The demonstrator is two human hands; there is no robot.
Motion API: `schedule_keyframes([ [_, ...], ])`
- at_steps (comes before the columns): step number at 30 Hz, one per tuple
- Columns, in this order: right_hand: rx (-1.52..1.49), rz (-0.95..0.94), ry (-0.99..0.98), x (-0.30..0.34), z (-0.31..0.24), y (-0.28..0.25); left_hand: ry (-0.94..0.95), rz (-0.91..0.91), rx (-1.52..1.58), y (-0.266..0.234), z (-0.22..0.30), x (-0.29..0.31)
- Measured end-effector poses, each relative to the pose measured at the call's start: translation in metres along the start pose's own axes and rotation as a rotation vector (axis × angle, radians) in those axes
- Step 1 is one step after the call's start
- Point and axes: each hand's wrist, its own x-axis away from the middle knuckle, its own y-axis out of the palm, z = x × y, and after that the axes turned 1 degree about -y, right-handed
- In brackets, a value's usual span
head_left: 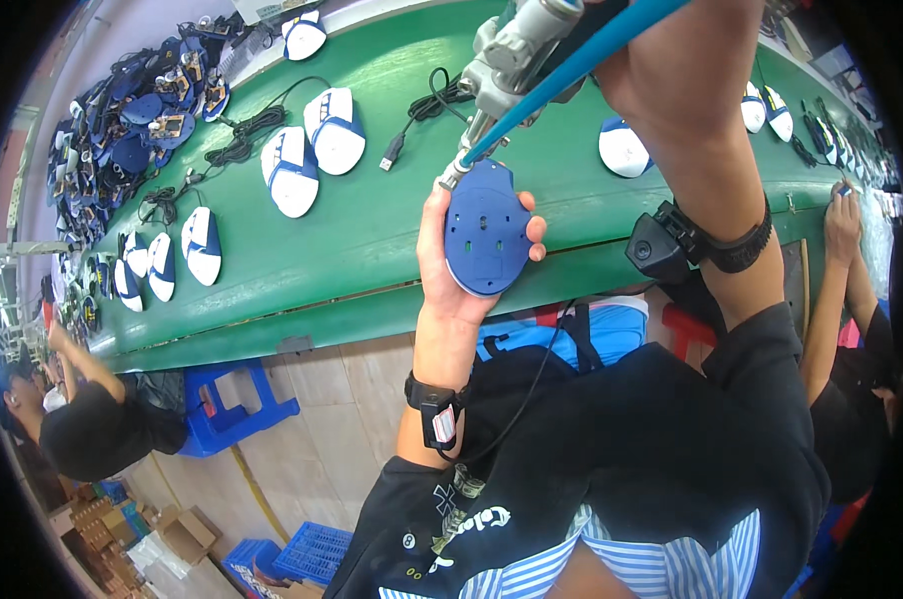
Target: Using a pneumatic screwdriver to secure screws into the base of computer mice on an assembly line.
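Note:
My left hand (446,265) grips a blue computer mouse (484,232), turned so its underside faces me, just above the near edge of the green conveyor belt (371,215). My right hand (636,55), at the top of the picture, holds a metal pneumatic screwdriver (501,70) with a blue air hose (581,62). The screwdriver's tip touches the top edge of the mouse. Both my wrists wear black bands.
Several white-and-blue mice (294,170) with black cables lie on the belt. A heap of blue mouse parts (132,130) sits at the far left. Co-workers sit at the left (82,419) and right (851,299). A blue stool (227,399) stands below the belt.

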Motion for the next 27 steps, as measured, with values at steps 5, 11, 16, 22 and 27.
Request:
schedule_keyframes([
  [5,0.014,-0.03,0.042,0.01,-0.006,0.007,0.011,-0.004,-0.035,0.0,0.0,0.007],
  [11,0.815,0.005,-0.615,-0.004,0.006,-0.005,0.066,0.006,-0.095,-0.006,0.005,0.007],
  [16,0.391,0.061,-0.316,0.013,-0.039,0.011,0.063,-0.021,0.028,-0.002,0.004,0.001],
  [22,0.598,-0.034,-0.161,0.033,-0.034,0.027,0.072,0.005,-0.002,0.004,0.003,0.001],
  [27,0.826,-0.117,-0.172,0.045,-0.022,0.03,0.101,0.038,-0.014,0.001,0.008,0.006],
])
